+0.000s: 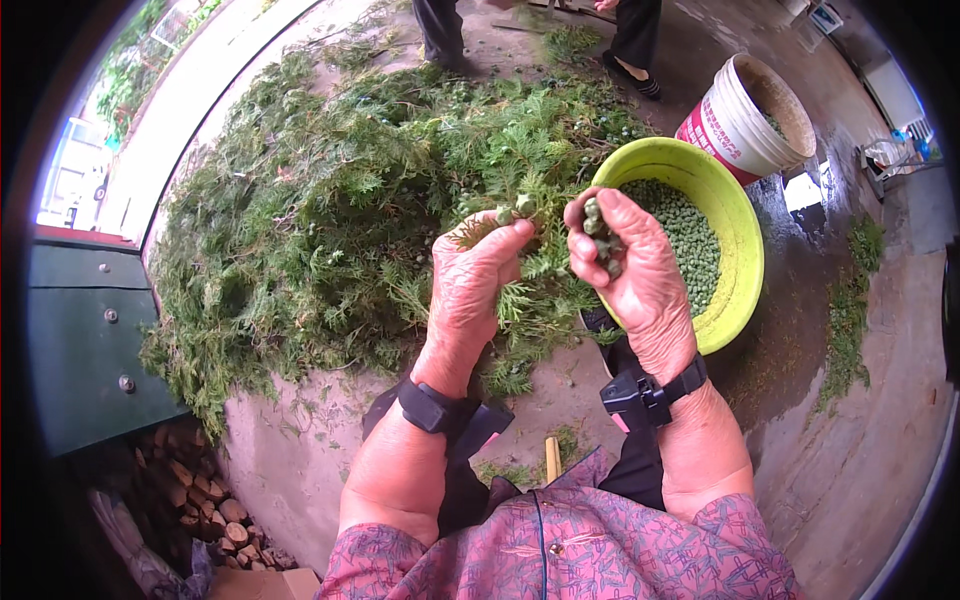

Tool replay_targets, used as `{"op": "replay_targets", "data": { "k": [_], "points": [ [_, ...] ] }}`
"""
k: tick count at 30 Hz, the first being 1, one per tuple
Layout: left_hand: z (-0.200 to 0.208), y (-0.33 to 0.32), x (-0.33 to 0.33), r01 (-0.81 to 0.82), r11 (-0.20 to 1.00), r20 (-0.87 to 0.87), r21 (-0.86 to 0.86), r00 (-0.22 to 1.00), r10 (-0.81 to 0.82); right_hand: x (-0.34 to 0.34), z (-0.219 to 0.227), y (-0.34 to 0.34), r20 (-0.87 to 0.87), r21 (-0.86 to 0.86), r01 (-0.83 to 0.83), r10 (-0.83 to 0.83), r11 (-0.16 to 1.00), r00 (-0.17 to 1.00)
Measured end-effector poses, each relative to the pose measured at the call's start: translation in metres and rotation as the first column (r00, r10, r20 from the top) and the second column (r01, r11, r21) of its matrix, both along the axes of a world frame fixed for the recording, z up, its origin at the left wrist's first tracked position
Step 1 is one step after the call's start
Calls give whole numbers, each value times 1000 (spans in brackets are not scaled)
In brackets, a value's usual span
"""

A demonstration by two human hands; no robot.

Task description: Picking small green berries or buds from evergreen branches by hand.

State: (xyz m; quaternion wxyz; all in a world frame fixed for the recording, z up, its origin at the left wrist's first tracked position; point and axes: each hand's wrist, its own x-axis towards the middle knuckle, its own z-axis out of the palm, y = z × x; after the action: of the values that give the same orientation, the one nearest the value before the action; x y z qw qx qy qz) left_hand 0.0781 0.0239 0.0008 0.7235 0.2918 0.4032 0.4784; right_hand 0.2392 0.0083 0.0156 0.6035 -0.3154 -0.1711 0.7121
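My left hand (478, 265) pinches a green conifer sprig (478, 228) that bears a few pale green cones (513, 210) at its tip. Close by on the right, my right hand (640, 255) is curled palm-up around several small green cones (597, 225), its thumb over them. Under and beyond that hand stands a yellow-green bucket (738, 300), with many round green cones (690, 235) inside. A big heap of cut conifer branches (320, 210) spreads in front and to the left of my hands.
A white and red bucket (735, 120) stands behind the yellow-green one. Another person's dark-trousered legs (635, 40) show at the far side of the heap. Split firewood (215, 505) lies at lower left, beneath a green metal panel (95, 320). Wet patches mark the floor at right.
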Motion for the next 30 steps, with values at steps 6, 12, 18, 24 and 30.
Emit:
{"op": "replay_targets", "data": {
  "k": [6, 12, 18, 24, 30],
  "points": [
    [-5, 6, -5, -276, 960, -194, 45, 940, 279, -12, 15, -17, 241, -51, -455, 453, 889, 858],
    [-3, 12, -12, -366, 926, -234, 96, 896, 378, -30, -24, -34, 195, -333, -299, 376, 894, 906],
    [-2, 8, -17, -285, 951, -205, 121, 930, 304, 34, -20, -3, 64, -138, 313, -307, 940, 949],
    [-4, 8, -12, -210, 976, -154, 60, 964, 217, 59, -1, -8, 646, 124, 655, -561, 746, 517],
    [3, 1, -3, 57, 993, -266, 104, 964, -28, 56, -6, 4, 651, 428, 544, -664, 722, 369]
  ]
}}
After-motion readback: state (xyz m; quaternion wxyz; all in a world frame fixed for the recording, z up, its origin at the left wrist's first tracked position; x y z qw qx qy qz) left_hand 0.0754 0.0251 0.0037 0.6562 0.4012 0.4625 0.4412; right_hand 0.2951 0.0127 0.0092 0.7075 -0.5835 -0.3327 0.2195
